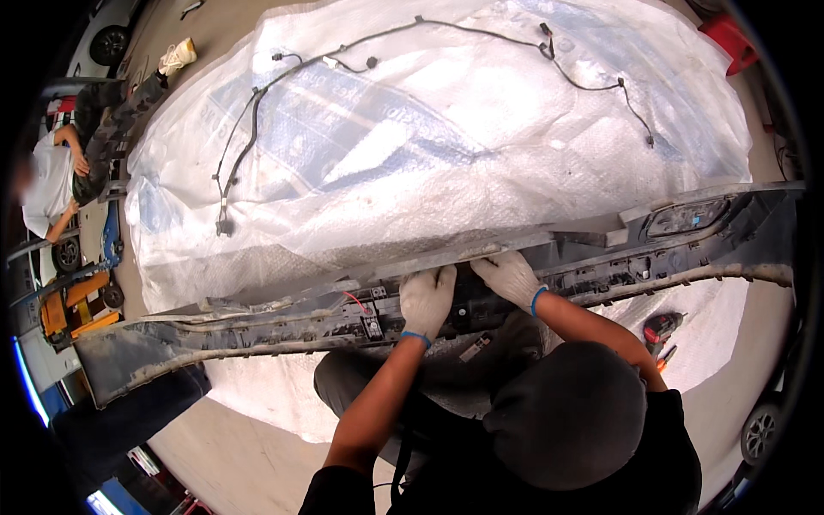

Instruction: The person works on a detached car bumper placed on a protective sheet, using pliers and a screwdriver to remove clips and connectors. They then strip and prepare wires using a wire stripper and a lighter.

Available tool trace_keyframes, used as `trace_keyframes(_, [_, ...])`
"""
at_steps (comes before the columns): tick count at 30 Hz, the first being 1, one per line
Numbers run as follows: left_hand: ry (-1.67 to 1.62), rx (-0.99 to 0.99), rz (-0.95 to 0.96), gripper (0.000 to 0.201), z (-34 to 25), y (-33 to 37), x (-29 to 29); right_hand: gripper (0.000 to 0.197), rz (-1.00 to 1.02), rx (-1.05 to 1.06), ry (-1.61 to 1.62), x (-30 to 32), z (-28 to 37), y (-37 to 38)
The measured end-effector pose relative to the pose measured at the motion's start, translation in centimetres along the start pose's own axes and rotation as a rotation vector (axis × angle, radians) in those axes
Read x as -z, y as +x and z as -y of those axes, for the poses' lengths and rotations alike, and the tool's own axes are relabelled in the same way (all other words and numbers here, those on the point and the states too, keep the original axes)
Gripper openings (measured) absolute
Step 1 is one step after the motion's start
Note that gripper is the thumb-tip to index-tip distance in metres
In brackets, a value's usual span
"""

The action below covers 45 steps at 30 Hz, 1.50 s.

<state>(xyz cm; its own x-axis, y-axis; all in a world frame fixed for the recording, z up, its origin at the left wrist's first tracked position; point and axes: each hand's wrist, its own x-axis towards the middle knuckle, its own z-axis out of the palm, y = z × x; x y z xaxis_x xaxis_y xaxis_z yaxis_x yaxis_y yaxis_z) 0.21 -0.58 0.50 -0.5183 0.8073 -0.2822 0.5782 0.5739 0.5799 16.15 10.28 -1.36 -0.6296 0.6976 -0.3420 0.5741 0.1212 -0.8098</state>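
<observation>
A long dark car bumper cover (pixel 257 333) lies across in front of me, its dusty inner side with clips and slots facing up. My left hand (pixel 427 302), in a white knit glove with a blue cuff, is closed at the bumper's upper lip near its middle. Just to the right, my right hand (pixel 510 280), gloved the same way, has bent fingers on the same lip; the fingertips are partly hidden. A short red wire (pixel 355 301) shows left of my left hand. A black wiring harness (pixel 360 40) lies in a wide arc beyond the bumper.
White and blue plastic sheeting (pixel 515 120) covers the floor under the bumper and harness. At right lie a red and black power drill (pixel 661 329) and an orange-handled tool (pixel 666 359). Another person (pixel 56 184) sits at the far left. A red object (pixel 730 43) stands far right.
</observation>
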Motion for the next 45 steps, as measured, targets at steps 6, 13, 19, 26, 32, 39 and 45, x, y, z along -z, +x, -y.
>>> trace_keyframes(6, [0.154, 0.175, 0.174, 0.043, -0.7, 1.4, -0.2, 0.032, 0.120, -0.351, 0.285, 1.0, 2.2, 0.0])
trace_keyframes(13, [0.447, -0.162, 0.302, 0.025, 1.5, 2.3, -1.4, 0.033, 0.009, -0.145, 0.134, -0.4, -0.1, -0.1])
trace_keyframes(19, [0.518, -0.197, 0.205, 0.022, 2.4, 2.2, -3.0, 0.031, -0.006, -0.030, 0.034, -0.6, 0.0, -0.1])
trace_keyframes(26, [0.639, -0.378, 0.076, 0.013, 2.3, 1.7, -3.5, 0.026, 0.022, -0.024, -0.027, 0.0, 0.6, -0.3])
trace_keyframes(32, [0.704, -0.339, 0.174, 0.015, 2.0, 1.9, -3.5, 0.025, 0.027, 0.083, -0.137, 0.0, 0.2, -0.4])
trace_keyframes(39, [0.325, 0.147, 0.205, 0.038, -0.1, 2.2, -2.6, 0.024, 0.012, 0.162, -0.015, 0.0, -0.1, -0.4])
trace_keyframes(45, [0.254, 0.174, 0.293, 0.040, -0.8, 2.8, -1.5, 0.025, 0.011, 0.198, -0.005, -0.2, -0.6, -0.3])
